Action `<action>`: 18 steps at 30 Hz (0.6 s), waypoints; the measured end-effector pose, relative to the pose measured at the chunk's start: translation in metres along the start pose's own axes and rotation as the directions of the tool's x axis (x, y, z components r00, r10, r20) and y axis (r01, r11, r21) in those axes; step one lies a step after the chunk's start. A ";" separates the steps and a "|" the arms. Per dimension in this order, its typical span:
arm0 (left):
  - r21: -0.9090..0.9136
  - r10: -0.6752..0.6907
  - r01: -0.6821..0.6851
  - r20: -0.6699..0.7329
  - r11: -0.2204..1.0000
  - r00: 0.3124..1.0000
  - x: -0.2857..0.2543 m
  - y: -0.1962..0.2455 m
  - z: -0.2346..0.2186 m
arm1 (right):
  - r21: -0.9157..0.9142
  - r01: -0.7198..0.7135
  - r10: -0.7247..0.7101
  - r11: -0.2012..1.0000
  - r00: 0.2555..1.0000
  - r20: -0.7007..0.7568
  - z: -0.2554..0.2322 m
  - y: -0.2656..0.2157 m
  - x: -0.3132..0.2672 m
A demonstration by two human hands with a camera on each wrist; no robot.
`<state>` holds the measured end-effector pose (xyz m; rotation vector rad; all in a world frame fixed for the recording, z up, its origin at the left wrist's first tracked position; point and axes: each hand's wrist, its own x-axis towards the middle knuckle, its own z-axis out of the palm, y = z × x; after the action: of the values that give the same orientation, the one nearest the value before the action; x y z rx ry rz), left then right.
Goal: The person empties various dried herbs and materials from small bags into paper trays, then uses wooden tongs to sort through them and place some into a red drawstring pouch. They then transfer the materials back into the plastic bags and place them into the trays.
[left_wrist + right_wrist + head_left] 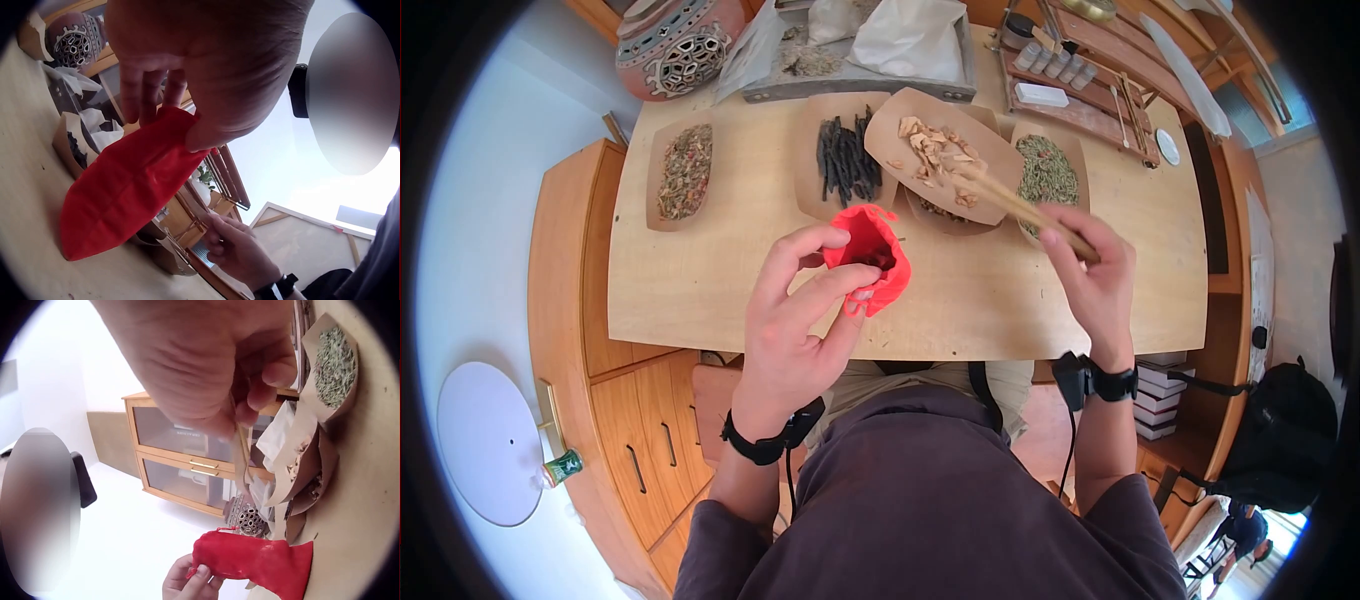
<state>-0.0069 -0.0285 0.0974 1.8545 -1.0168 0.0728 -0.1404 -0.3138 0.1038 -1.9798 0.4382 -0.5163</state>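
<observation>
1. The left hand (795,310) pinches the rim of a red pouch (895,287), fingers spread around its open mouth.
2. The right hand (1097,270) grips wooden tongs (1030,213), tips at the pale slices (935,150).
3. The pouch is near the person, left of centre, before the dark sticks (846,160).
4. The slices' paper tray (890,125) overlaps its neighbours; green herbs (1046,170) lie right.
</observation>
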 end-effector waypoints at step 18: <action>0.063 -0.056 0.056 -0.007 0.996 0.998 -0.011 0.017 -0.003 | -0.562 0.231 -0.192 0.794 0.973 0.129 0.002 0.042 -0.055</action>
<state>-0.0244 -0.0219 0.1064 1.9381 -0.9685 0.0770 -0.1893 -0.3019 0.0562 -2.6497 0.3551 -0.4914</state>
